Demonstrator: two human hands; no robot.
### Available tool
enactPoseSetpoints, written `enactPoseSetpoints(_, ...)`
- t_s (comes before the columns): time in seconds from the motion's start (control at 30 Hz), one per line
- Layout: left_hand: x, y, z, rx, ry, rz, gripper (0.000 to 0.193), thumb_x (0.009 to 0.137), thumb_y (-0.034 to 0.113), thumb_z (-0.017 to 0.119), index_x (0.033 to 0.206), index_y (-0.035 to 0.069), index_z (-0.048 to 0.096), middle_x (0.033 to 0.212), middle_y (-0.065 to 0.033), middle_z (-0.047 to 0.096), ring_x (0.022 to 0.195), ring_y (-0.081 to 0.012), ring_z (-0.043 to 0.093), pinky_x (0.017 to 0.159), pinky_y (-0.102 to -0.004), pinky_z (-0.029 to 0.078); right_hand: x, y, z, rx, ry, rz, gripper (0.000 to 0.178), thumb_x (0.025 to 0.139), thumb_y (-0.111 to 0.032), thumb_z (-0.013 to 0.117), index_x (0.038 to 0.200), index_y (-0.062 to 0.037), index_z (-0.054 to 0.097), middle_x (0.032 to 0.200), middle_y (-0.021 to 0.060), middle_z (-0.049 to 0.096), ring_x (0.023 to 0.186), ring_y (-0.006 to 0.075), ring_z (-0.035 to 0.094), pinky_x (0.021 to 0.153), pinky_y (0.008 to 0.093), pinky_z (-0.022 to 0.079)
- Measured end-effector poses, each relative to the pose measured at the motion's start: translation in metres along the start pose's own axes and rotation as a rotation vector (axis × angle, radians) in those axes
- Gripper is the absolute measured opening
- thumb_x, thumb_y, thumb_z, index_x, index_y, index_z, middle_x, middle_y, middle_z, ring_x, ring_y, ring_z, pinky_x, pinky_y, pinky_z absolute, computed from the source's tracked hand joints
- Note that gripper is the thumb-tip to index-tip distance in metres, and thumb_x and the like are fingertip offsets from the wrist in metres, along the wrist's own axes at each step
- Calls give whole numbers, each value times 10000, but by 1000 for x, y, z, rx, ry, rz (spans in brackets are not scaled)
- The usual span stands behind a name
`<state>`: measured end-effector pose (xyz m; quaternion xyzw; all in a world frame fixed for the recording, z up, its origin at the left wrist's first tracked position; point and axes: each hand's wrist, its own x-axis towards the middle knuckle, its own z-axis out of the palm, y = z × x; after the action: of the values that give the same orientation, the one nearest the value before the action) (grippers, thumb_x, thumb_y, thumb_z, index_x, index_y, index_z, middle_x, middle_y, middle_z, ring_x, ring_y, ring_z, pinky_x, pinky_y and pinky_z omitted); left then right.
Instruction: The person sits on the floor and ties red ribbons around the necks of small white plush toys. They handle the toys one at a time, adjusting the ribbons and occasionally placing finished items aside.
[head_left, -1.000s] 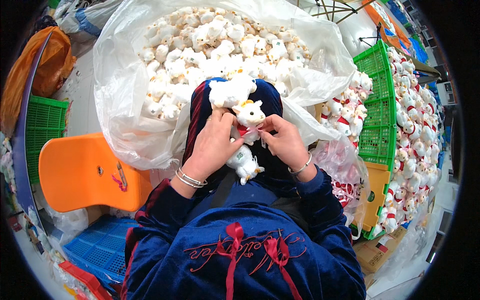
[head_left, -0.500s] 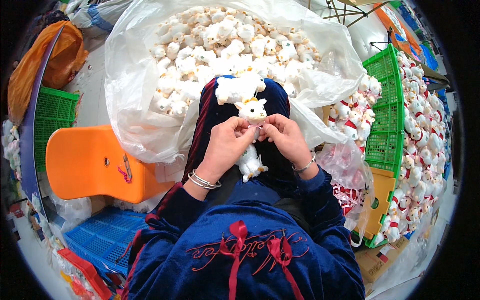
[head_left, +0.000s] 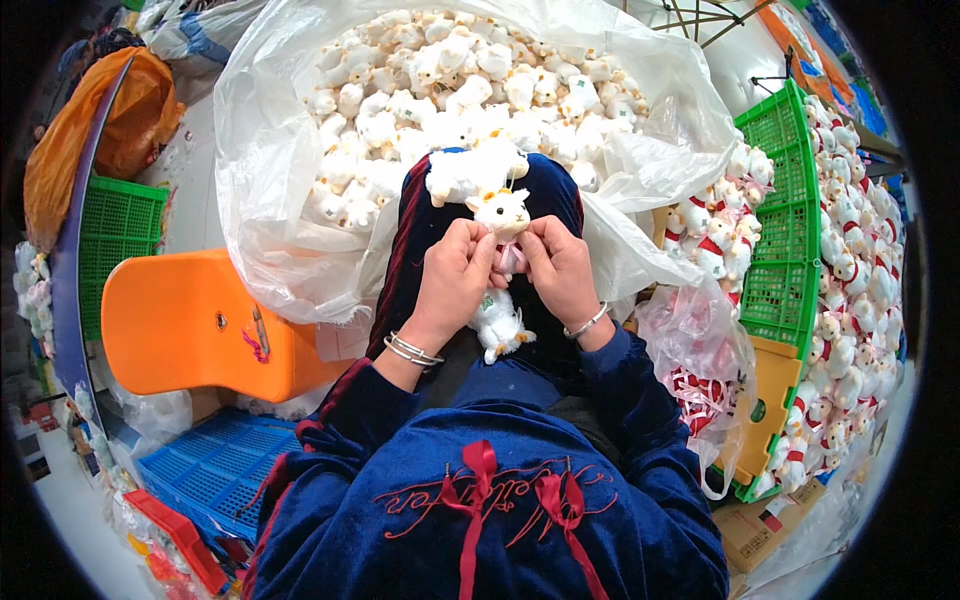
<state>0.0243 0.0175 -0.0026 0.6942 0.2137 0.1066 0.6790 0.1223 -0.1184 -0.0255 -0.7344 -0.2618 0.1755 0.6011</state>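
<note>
Over my lap is a small white plush lamb (head_left: pixel 500 212) with a yellow tuft, its head facing up between my hands. A red and pink ribbon (head_left: pixel 511 260) is at its neck. My left hand (head_left: pixel 455 275) pinches the ribbon from the left, thumb against fingers. On the other side my right hand (head_left: pixel 556 270) is closed on it in a like pinch. Below my fingers lies a white plush body (head_left: pixel 499 325) with a green patch; whether it belongs to the same toy I cannot tell. Another white plush toy (head_left: pixel 470 176) rests across my knees.
Ahead, a big translucent plastic sheet (head_left: pixel 265 170) holds a heap of white plush toys (head_left: pixel 450 90). At the right are a green crate (head_left: pixel 785 230), plush toys with red neckbands (head_left: pixel 845 290) and a bag of ribbons (head_left: pixel 700 390). An orange chair (head_left: pixel 180 330) stands left, near a blue crate (head_left: pixel 215 465).
My hands have moved slightly apart, each now at one side of the lamb's neck. More of the red and pink ribbon shows between them. The view has shifted a little.
</note>
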Motion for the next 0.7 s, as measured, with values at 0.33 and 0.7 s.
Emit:
enactPoseSetpoints(0.33,13,-25,-3,-232,33,-45,155,1054,135,556,975,3,550,753,-50,661,560,-75,621,508,-226,507,7,0,10,98,23,114,132,1049,-104,559,1002,7,611,727,-2,612,549,31,512,497,202,423)
enactPoseSetpoints(0.7,16,-17,-16,-191,-49,-166,197,1036,203,602,984,14,616,766,-31,671,546,-57,589,504,-205,470,8,0,-2,316,-87,234,164,1051,-141,555,1011,7,614,741,15,643,531,39,515,476,205,405)
